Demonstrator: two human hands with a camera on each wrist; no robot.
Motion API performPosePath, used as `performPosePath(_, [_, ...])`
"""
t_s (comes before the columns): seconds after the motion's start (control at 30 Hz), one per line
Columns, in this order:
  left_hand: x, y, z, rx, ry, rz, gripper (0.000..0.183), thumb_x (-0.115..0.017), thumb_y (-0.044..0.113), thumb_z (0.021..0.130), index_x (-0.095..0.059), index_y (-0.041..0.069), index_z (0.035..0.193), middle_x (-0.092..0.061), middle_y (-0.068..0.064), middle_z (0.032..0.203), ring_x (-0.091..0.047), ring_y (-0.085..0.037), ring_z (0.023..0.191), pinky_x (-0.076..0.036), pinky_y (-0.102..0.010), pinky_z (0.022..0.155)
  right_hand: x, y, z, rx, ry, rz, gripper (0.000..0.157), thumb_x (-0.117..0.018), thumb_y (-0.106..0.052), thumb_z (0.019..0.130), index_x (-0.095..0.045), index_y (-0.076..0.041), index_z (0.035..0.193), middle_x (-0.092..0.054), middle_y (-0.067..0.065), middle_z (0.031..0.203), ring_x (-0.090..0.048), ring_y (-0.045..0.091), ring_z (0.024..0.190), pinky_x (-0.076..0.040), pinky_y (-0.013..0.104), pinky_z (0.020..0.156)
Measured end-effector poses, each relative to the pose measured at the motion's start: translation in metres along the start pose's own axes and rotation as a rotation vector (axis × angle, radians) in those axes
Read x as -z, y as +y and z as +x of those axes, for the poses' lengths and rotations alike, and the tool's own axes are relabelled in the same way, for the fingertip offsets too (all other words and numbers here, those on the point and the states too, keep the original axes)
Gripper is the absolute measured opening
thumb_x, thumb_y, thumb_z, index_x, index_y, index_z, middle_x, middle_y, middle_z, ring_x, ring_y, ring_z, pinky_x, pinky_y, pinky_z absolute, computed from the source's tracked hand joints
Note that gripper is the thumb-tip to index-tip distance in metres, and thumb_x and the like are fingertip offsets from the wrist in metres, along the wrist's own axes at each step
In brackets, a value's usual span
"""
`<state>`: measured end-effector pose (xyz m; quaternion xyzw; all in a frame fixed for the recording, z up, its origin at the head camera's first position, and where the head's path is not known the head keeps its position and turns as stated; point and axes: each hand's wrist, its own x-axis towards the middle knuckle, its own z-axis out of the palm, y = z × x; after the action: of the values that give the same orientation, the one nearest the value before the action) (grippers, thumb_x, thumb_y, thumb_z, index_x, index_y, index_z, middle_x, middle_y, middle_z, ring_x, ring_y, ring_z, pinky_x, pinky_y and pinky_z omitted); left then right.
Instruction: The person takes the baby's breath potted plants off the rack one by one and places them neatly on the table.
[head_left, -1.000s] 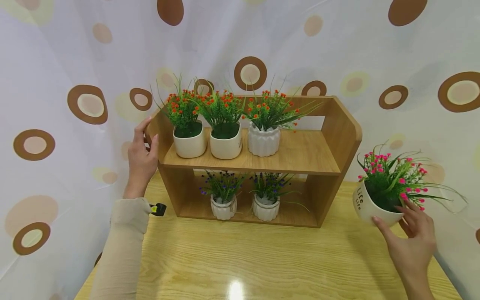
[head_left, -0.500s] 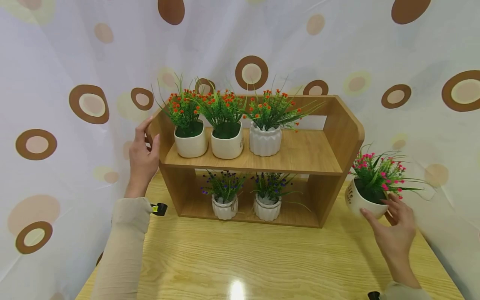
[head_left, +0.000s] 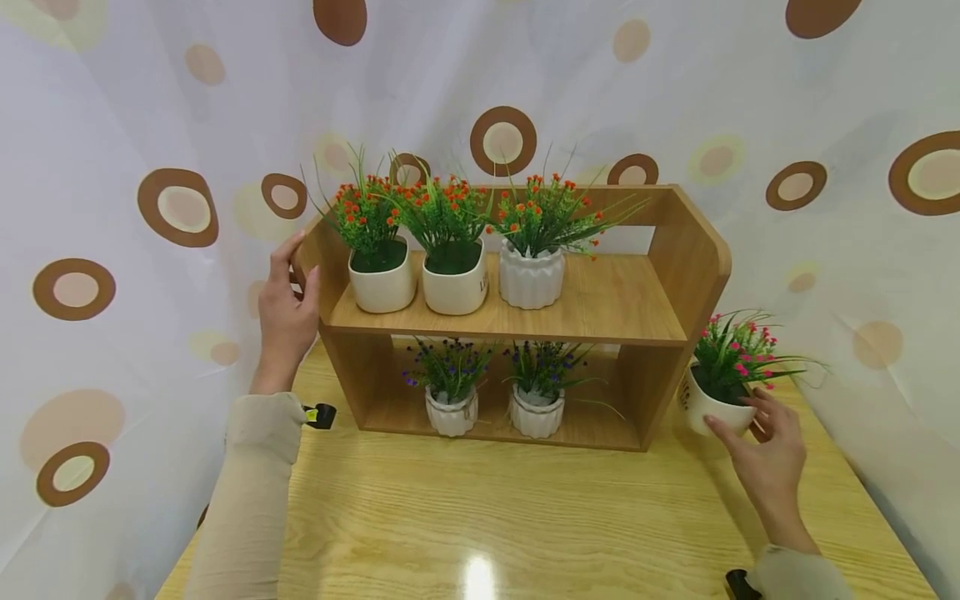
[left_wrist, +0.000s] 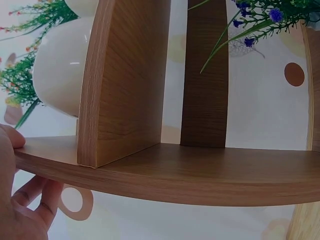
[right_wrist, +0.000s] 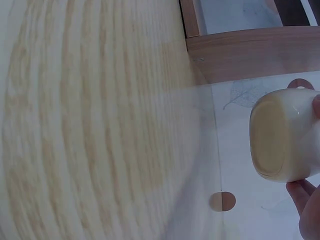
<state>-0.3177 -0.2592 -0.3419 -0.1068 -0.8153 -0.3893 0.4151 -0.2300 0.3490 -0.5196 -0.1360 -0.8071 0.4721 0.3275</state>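
My right hand (head_left: 768, 454) grips a white flowerpot (head_left: 716, 412) with pink flowers and lettering, thumb on its near side. It hangs tilted beside the right end of a two-tier wooden shelf (head_left: 615, 333). In the right wrist view, the base of the flowerpot (right_wrist: 270, 137) shows, clear of the tabletop. My left hand (head_left: 288, 321) holds the shelf's left side panel; in the left wrist view, the thumb and fingers of the left hand (left_wrist: 25, 200) lie on opposite faces of that panel (left_wrist: 200, 192).
The upper tier carries orange-flowered plants in two smooth white pots (head_left: 382, 287) and a ribbed one (head_left: 531, 279). Below stand two purple-flowered plants in white pots (head_left: 452, 415). A light wooden table (head_left: 480, 500) supports the shelf, with a patterned curtain (head_left: 585, 83) behind.
My right hand has moved left and lower with the pink-flowered pot, bringing it close to the shelf's right side. The left hand stays on the shelf panel.
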Motion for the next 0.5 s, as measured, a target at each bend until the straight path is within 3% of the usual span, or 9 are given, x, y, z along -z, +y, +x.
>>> performPosePath(0.2, [0.000, -0.001, 0.000, 0.002, 0.002, -0.005, 0.050, -0.053, 0.016, 0.108, -0.043, 0.028, 0.155, -0.045, -0.010, 0.087, -0.045, -0.015, 0.073, -0.037, -0.021, 0.066, -0.004, 0.009, 0.003, -0.061, -0.108, -0.093, 0.058, -0.089, -0.017, 0.082, -0.064, -0.002, 0.133, -0.050, 0.004, 0.138, -0.060, 0.036, 0.127, -0.047, 0.008, 0.094])
performPosePath(0.33, [0.000, -0.001, 0.000, 0.002, 0.002, -0.011, 0.050, -0.053, 0.016, 0.107, -0.043, 0.028, 0.155, -0.045, -0.010, 0.088, -0.046, -0.016, 0.073, -0.037, -0.021, 0.067, -0.006, 0.013, 0.005, -0.076, -0.156, -0.116, 0.059, -0.088, -0.018, 0.083, -0.063, -0.002, 0.134, -0.049, 0.007, 0.140, -0.059, 0.043, 0.127, -0.046, 0.005, 0.090])
performPosePath(0.5, [-0.001, -0.002, 0.000, 0.005, 0.002, -0.012, 0.050, -0.053, 0.016, 0.107, -0.043, 0.028, 0.155, -0.046, -0.011, 0.089, -0.046, -0.016, 0.075, -0.038, -0.020, 0.067, -0.007, 0.014, 0.005, -0.037, -0.206, -0.108, 0.061, -0.087, -0.019, 0.084, -0.061, 0.001, 0.135, -0.048, 0.012, 0.144, -0.059, 0.048, 0.126, -0.042, 0.000, 0.082])
